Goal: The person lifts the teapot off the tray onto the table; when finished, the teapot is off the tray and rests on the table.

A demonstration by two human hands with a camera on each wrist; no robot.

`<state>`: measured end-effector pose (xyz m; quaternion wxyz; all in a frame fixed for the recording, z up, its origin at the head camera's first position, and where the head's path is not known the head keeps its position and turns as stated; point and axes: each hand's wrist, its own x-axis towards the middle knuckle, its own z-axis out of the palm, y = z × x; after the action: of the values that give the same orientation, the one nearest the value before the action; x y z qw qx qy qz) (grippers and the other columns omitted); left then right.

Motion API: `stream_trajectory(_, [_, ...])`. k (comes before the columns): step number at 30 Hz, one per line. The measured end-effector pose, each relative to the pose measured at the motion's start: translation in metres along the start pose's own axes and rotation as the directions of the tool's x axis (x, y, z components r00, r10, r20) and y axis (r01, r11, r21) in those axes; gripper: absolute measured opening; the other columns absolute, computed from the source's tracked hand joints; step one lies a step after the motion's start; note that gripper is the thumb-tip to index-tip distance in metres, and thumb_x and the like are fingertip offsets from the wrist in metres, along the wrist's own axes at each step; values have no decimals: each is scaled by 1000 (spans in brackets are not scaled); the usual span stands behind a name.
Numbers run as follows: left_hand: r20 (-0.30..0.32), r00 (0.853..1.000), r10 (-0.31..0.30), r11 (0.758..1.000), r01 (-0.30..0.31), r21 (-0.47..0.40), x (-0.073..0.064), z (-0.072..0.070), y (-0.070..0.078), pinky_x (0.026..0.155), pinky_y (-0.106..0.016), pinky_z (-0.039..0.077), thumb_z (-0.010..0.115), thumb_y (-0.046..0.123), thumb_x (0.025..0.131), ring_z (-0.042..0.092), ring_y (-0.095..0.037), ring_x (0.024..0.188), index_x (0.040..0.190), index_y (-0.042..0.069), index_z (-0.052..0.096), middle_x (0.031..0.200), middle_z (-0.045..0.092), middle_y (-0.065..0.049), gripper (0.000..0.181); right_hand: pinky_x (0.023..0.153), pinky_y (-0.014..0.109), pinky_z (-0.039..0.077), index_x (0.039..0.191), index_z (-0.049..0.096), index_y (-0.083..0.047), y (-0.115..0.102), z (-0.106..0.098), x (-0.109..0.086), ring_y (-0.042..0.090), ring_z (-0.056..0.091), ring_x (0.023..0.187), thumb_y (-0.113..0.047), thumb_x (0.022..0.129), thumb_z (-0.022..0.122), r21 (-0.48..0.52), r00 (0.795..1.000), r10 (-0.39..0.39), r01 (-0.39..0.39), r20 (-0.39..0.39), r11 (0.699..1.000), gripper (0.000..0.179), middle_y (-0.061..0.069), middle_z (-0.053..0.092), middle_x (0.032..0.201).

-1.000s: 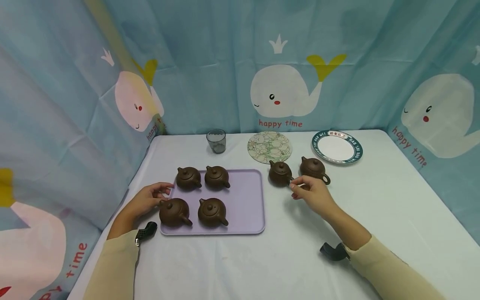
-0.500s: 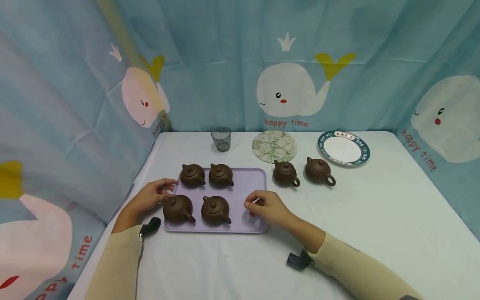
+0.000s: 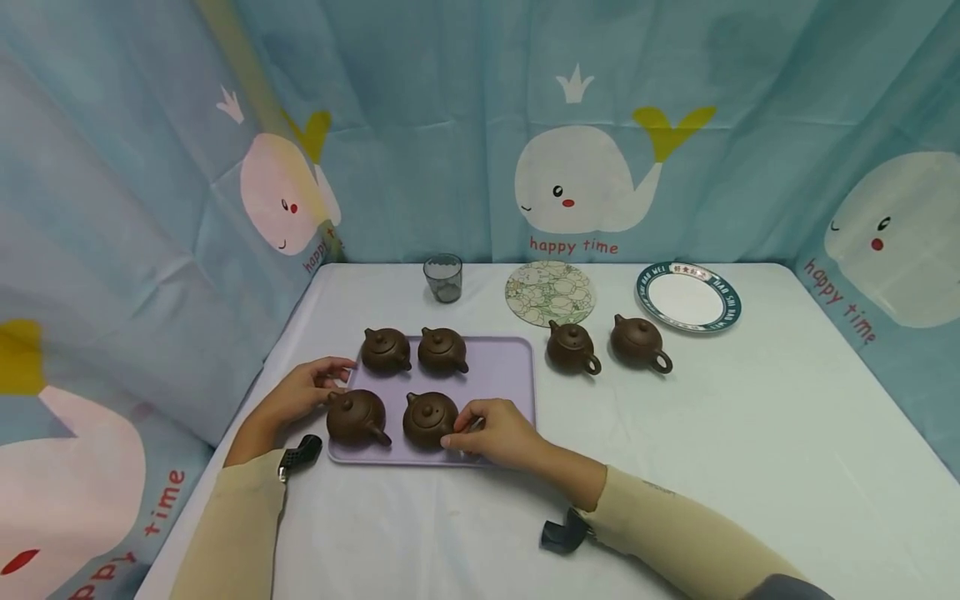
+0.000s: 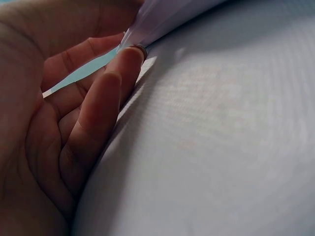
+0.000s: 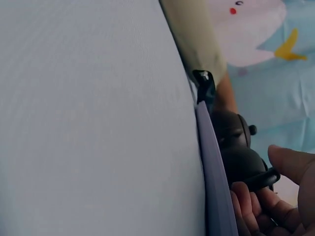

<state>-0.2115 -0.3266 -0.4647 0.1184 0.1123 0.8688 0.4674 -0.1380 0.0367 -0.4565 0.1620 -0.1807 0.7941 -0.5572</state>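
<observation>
Four-sided and lavender, the tray (image 3: 495, 362) bears several dark brown teapots in two rows. My left hand (image 3: 296, 393) holds its left edge; in the left wrist view the thumb and fingers meet the tray's rim (image 4: 170, 17). My right hand (image 3: 498, 433) is at the front right teapot (image 3: 426, 417), thumb and fingers around its handle (image 5: 261, 179). The pot stands upright on the tray. Beside it are the front left teapot (image 3: 354, 417), the back left teapot (image 3: 384, 350) and the back right teapot (image 3: 441, 350).
Right of the tray, two more teapots stand on the white table: one nearer (image 3: 570, 346), one farther right (image 3: 636, 342). Behind are a grey glass (image 3: 444, 279), a round patterned mat (image 3: 550, 293) and a green-rimmed plate (image 3: 731, 310). A whale-print curtain (image 3: 420, 167) hangs around the table.
My right hand has left the handle of a teapot right of the tray and moved left and nearer, to the front right teapot's handle. The left hand stays at the tray's edge.
</observation>
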Motion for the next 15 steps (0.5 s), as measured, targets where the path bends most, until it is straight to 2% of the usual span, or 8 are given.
stream_trajectory(7, [1, 1000, -2, 1000, 2, -14, -5, -1, 14, 67, -26, 48, 64, -7, 83, 57, -22, 80, 132, -10, 51, 110, 58, -25, 50, 51, 27, 48, 80, 66, -13, -2, 4, 0, 9, 59, 55, -24, 81, 77, -63, 1000, -19, 18, -23, 998, 16, -4, 62, 61])
stream_trajectory(10, [3, 1000, -1, 1000, 1, -5, -3, 0, 9, 66, -26, 48, 64, -7, 83, 57, -24, 80, 132, -10, 51, 110, 58, -26, 50, 52, 27, 48, 78, 67, -15, -3, 4, -1, 8, 59, 54, -21, 83, 74, -111, 998, -47, 41, -52, 993, 11, -6, 62, 60])
stream_trajectory(15, [0, 1000, -6, 1000, 6, 3, 2, -1, -9, 66, -26, 48, 65, -5, 85, 57, -21, 80, 134, -6, 50, 112, 58, -22, 52, 59, 27, 45, 76, 67, -17, -2, 1, -3, 6, 55, 62, -20, 83, 72, -205, 988, -105, 79, -117, 976, 9, -10, 59, 64])
